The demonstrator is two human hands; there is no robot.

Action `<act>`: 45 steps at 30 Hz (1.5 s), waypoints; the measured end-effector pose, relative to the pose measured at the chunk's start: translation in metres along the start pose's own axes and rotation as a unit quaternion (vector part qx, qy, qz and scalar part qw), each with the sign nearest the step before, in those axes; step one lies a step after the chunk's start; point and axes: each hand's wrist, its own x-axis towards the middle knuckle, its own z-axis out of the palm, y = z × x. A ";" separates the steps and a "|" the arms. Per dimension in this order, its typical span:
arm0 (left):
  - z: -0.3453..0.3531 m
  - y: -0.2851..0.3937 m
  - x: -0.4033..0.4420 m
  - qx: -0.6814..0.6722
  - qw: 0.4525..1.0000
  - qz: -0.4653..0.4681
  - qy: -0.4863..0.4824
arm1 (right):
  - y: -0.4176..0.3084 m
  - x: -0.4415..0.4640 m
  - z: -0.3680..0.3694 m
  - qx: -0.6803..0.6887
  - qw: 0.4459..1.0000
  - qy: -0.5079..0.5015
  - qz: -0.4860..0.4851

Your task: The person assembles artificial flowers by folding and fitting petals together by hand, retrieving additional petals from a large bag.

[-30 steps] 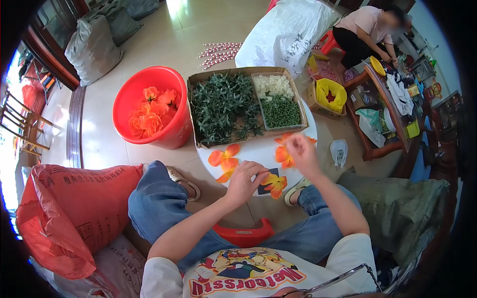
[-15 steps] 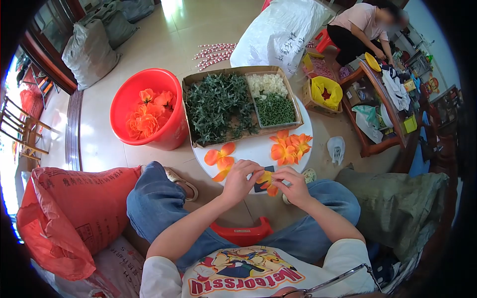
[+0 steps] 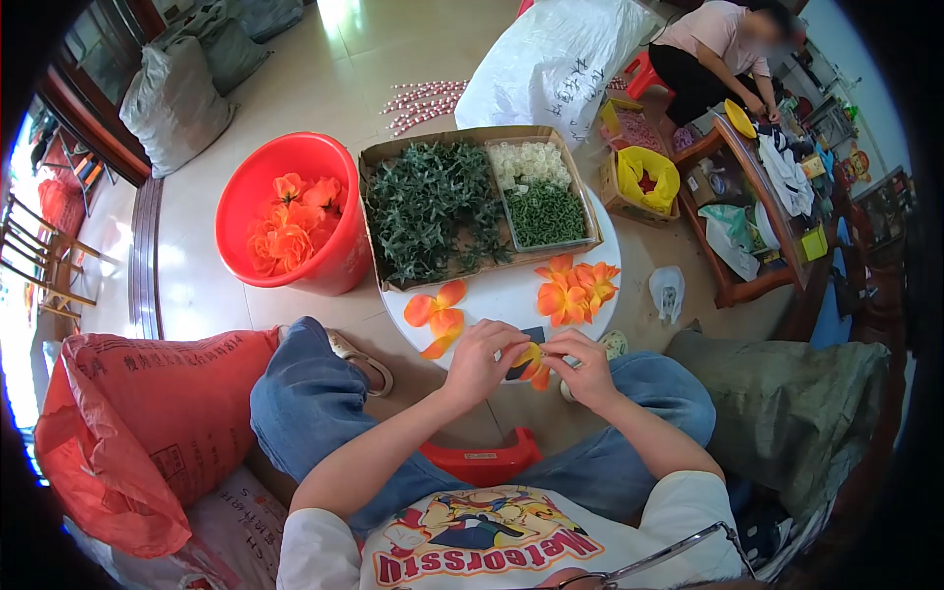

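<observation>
Between my two hands is an orange and yellow artificial flower petal piece (image 3: 536, 371), held over the near edge of a round white table (image 3: 413, 315). The fingers of my left hand (image 3: 482, 356) pinch its left side, while my right hand (image 3: 580, 368) pinches its right side. A dark square pad (image 3: 524, 336) lies beneath, partly covered by my hands. Loose orange petals (image 3: 435, 320) rest to the left of my left hand. Beyond my right hand are more orange petal layers (image 3: 570, 293), grouped together.
A cardboard tray (image 3: 447, 272) holds green leaf sprigs, white pieces and small green stems. At the left stands a red bucket (image 3: 334, 275) of orange flowers. Sacks (image 3: 157, 423) flank my legs. A co-worker (image 3: 713, 59) sits at the back right beside a wooden table (image 3: 733, 177).
My hands stay close together with the petal piece between them. My left hand has shifted slightly right and down, and the piece's angle differs a little.
</observation>
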 end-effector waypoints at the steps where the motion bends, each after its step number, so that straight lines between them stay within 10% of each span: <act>1: 0.000 0.000 0.000 0.000 1.000 0.000 0.001 | 0.000 -0.001 0.000 0.000 1.000 -0.001 0.007; 45: 0.005 0.003 -0.003 -0.018 0.999 -0.009 -0.034 | 0.011 -0.002 0.012 0.005 0.999 0.022 0.027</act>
